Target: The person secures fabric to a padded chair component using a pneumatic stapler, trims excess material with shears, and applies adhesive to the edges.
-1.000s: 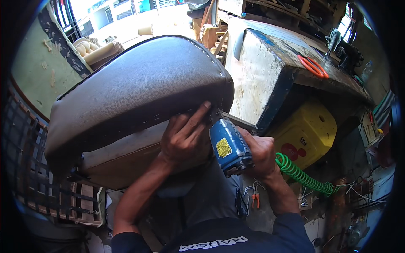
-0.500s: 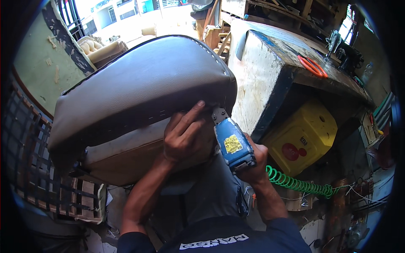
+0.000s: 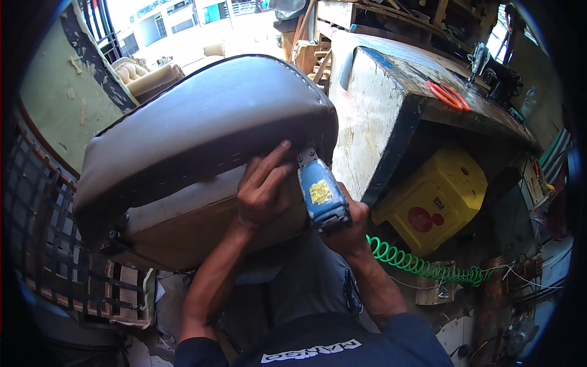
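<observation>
- Read the clock with the middle of your view as the hub and 12 at the top.
- The curved seat piece point(image 3: 202, 110) fills the area from 9 to 12 o'clock, its smooth brown cover uppermost; a row of staples point(image 3: 238, 156) dots the dark band along its lower side.
- Your left hand point(image 3: 263, 196) is just off the hub toward 8 o'clock, its index finger stretched out toward 12 at the dark band and the others bent; you cannot tell whether the thumb pinches anything, as it is hidden.
- Your right hand point(image 3: 353, 229), toward 4 o'clock, is wrapped around the blue staple gun point(image 3: 324, 199).
- The gun's metal nose points to 11 o'clock, at the dark band just beside your index fingertip; you cannot tell whether it touches.
- A green coiled hose point(image 3: 416, 263) runs from near your right wrist toward 4 o'clock.
- At 3 o'clock a yellow container point(image 3: 437, 199) lies tilted under the worn workbench point(image 3: 371, 122).
- Orange-handled scissors point(image 3: 448, 96) lie on the bench top at 2 o'clock.
</observation>
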Available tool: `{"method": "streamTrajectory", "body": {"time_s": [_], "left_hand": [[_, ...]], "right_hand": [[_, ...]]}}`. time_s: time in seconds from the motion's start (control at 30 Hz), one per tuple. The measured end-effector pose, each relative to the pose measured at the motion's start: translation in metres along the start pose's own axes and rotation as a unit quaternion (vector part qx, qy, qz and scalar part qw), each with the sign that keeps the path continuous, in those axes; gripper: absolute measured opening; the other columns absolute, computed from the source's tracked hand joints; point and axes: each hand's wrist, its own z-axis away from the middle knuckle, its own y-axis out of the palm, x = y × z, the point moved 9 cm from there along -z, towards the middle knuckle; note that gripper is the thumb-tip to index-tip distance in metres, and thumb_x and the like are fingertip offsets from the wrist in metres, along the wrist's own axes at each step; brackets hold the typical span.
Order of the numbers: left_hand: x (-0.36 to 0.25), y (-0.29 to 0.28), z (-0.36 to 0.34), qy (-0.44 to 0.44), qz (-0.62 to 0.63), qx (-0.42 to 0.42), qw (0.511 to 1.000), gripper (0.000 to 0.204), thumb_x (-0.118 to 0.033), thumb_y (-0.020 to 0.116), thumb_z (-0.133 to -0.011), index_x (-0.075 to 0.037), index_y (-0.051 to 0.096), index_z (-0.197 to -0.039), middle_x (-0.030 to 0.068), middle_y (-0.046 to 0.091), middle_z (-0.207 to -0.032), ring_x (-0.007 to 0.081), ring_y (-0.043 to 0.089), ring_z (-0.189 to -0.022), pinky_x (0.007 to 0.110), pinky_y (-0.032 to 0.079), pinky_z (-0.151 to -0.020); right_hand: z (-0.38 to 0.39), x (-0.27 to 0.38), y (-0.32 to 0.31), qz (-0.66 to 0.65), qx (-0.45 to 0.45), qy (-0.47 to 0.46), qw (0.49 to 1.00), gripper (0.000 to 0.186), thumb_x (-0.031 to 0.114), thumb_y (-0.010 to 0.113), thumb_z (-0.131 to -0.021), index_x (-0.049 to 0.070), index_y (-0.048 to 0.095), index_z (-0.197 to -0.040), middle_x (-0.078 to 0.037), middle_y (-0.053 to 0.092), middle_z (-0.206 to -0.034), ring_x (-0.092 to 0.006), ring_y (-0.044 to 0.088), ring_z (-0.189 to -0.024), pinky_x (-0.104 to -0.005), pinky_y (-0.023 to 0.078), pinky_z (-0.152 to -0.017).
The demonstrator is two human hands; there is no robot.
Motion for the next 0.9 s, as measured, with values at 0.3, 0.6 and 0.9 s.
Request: {"method": "streamTrajectory", "body": {"time_s": [0.3,0.6,0.9], "left_hand": [[-0.02,0.005,0.012,-0.023,-0.006,0.006,1.0,0.028,0.004,0.069,-0.077,-0.004,0.072,-0.104,0.0153,0.072,-0.123,0.0298,0.068,-0.094,0.04,0.054,-0.082],[-0.022,0.034,0.005,-0.141,-0.157,-0.015,0.977,0.028,-0.032,0.081,-0.087,-0.008,0.07,-0.096,0.0097,0.065,-0.093,0.0309,0.061,-0.089,0.046,0.045,-0.082],[-0.018,0.01,-0.063,-0.015,-0.323,0.153,0.934,0.063,-0.053,0.072,-0.09,-0.019,0.063,-0.143,0.0093,0.059,-0.147,0.0272,0.05,-0.141,0.049,0.033,-0.117]], "right_hand": [[0.059,-0.011,-0.032,0.037,0.031,-0.011,0.999,0.058,0.015,0.079,-0.072,-0.012,0.062,-0.12,-0.019,0.074,-0.083,-0.0339,0.077,-0.077,-0.0383,0.06,-0.068],[0.063,-0.008,-0.08,0.071,-0.067,0.005,0.995,0.048,0.014,0.076,-0.075,-0.009,0.065,-0.116,-0.016,0.073,-0.081,-0.0312,0.077,-0.074,-0.0377,0.06,-0.068],[-0.01,0.013,-0.237,0.355,-0.224,0.101,0.902,0.047,0.015,0.08,-0.079,0.001,0.063,-0.121,-0.022,0.074,-0.091,-0.0425,0.073,-0.09,-0.048,0.06,-0.077]]}}
